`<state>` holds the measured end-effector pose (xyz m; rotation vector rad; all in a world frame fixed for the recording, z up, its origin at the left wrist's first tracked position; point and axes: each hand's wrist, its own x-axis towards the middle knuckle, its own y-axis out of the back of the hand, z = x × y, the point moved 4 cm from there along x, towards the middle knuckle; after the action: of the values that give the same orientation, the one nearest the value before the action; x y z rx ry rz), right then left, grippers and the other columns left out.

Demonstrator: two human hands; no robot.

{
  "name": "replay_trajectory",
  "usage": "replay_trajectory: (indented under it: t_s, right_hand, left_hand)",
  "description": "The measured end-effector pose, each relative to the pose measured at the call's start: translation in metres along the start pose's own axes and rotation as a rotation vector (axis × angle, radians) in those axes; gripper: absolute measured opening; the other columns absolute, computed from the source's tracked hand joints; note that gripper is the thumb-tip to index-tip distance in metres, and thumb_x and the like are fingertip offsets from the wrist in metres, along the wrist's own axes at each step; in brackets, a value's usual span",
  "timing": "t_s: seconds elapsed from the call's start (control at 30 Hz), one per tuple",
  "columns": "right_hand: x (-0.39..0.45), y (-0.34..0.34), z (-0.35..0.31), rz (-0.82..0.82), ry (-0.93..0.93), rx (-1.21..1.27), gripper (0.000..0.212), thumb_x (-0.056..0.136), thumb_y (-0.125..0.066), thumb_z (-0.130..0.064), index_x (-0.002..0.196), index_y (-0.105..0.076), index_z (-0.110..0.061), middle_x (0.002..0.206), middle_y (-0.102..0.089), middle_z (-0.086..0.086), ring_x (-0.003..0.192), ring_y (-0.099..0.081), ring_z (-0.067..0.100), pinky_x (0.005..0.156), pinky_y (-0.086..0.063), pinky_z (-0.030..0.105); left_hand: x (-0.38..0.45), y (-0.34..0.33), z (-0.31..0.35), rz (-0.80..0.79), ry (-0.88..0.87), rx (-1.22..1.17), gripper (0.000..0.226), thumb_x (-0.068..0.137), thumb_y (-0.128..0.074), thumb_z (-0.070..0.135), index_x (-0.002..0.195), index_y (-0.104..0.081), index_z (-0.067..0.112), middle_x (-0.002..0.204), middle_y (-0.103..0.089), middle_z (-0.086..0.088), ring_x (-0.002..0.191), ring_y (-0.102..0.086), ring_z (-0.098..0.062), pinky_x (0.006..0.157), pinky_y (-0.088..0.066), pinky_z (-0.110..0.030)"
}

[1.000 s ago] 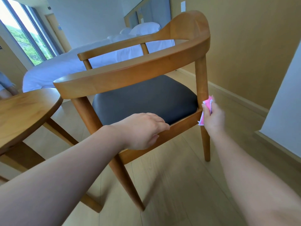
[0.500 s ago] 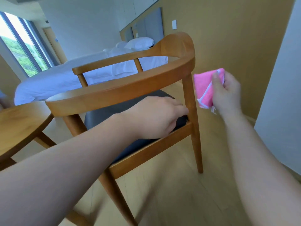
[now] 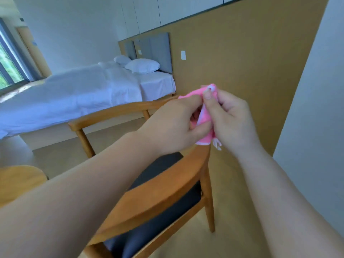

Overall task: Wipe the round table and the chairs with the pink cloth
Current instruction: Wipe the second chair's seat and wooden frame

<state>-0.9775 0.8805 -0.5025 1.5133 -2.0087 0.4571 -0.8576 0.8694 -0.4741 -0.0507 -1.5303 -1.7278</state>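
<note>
Both hands hold the pink cloth (image 3: 205,116) up in the air above the wooden chair (image 3: 160,189). My left hand (image 3: 173,123) pinches the cloth's left side, and my right hand (image 3: 230,120) grips its right side with the thumb on top. A white tag hangs below the cloth. The chair has a curved wooden backrest and a dark grey seat (image 3: 163,216); it stands below my forearms. A piece of the round wooden table (image 3: 20,179) shows at the left edge, partly hidden by my left arm.
A bed (image 3: 74,97) with white sheets and pillows stands beyond the chair. A wood-panelled wall (image 3: 242,67) runs along the right, with a white wall corner (image 3: 320,127) nearer to me. A window is at the far left.
My left hand left the chair's seat rail and rose to join the right hand on the cloth. The right hand lifted the cloth away from the chair leg. The view tilted upward.
</note>
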Motion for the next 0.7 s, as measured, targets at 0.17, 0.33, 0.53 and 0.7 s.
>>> replay_trajectory:
  t_s: [0.17, 0.33, 0.53, 0.7]
  right_hand:
    - [0.073, -0.089, -0.101, -0.244, -0.153, 0.095, 0.044, 0.1, -0.034, -0.048, 0.079, -0.063, -0.023, 0.059, -0.058, -0.001, 0.052, -0.055, 0.013, 0.049, -0.045, 0.021]
    - [0.128, -0.214, -0.236, -0.525, -0.187, 0.219, 0.031, 0.101, -0.04, -0.033, 0.097, -0.066, -0.017, 0.08, -0.065, 0.012, 0.075, -0.062, 0.015, 0.07, -0.055, 0.039]
    - [0.15, -0.358, -0.367, -0.734, -0.143, 0.277, 0.02, 0.1, -0.048, -0.016, 0.098, -0.067, -0.009, 0.091, -0.06, 0.031, 0.071, -0.06, 0.034, 0.067, -0.05, 0.055]
    - [0.129, -0.454, -0.424, -0.846, -0.11, 0.459, 0.029, 0.096, -0.056, -0.015, 0.1, -0.073, -0.037, 0.093, -0.073, 0.007, 0.085, -0.071, 0.024, 0.068, -0.058, 0.039]
  left_hand:
    - [0.012, 0.165, -0.027, 0.086, 0.26, -0.044, 0.017, 0.083, -0.056, 0.042, 0.078, -0.046, 0.029, 0.068, -0.056, 0.009, 0.063, -0.054, -0.008, 0.055, -0.042, -0.021]
    - [-0.031, 0.357, -0.043, 0.138, 0.477, -0.024, 0.023, 0.085, -0.052, 0.024, 0.065, -0.042, 0.025, 0.056, -0.048, 0.01, 0.051, -0.041, -0.009, 0.048, -0.03, -0.017]
    - [-0.126, 0.541, -0.058, 0.115, 0.708, -0.022, 0.023, 0.084, -0.05, 0.025, 0.08, -0.055, 0.002, 0.072, -0.057, -0.017, 0.067, -0.052, -0.03, 0.061, -0.045, -0.044]
    - [-0.199, 0.618, -0.059, 0.251, 0.819, 0.051, 0.029, 0.092, -0.058, 0.041, 0.081, -0.058, 0.014, 0.07, -0.058, -0.003, 0.063, -0.054, -0.013, 0.056, -0.044, -0.025]
